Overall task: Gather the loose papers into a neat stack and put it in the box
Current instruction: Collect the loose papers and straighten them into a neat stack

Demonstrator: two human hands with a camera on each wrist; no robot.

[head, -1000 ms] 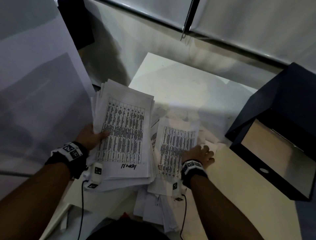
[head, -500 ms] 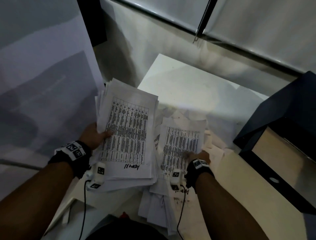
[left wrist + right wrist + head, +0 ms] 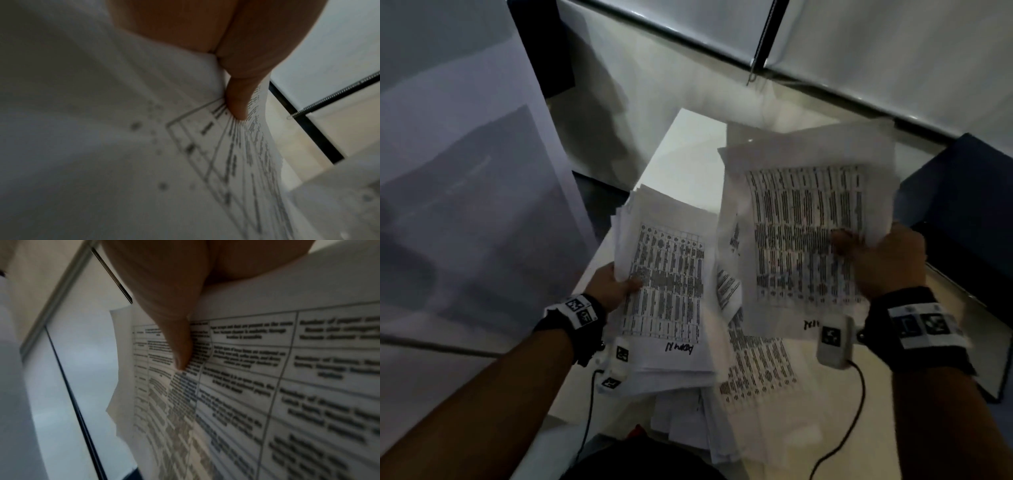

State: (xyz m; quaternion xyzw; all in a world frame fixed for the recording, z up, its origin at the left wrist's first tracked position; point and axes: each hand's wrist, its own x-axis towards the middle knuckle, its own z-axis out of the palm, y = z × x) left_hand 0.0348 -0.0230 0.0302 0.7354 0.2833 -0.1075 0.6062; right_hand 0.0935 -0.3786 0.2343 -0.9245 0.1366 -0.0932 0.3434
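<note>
Left hand [image 3: 610, 286] pinches the thick stack of white printed sheets [image 3: 667, 291] by its side edge, thumb on top; right hand [image 3: 883, 260] grips a thinner, floppy sheaf of printed pages [image 3: 808, 219] lifted just right of that stack. Light, limp, likely to fan: best supported underneath, near mid-edge.

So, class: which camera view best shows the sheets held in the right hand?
The head view: the raised sheets show whole, pinched by the right hand. The right wrist view shows only blurred table print under the thumb; the left wrist view shows the other stack.
</note>
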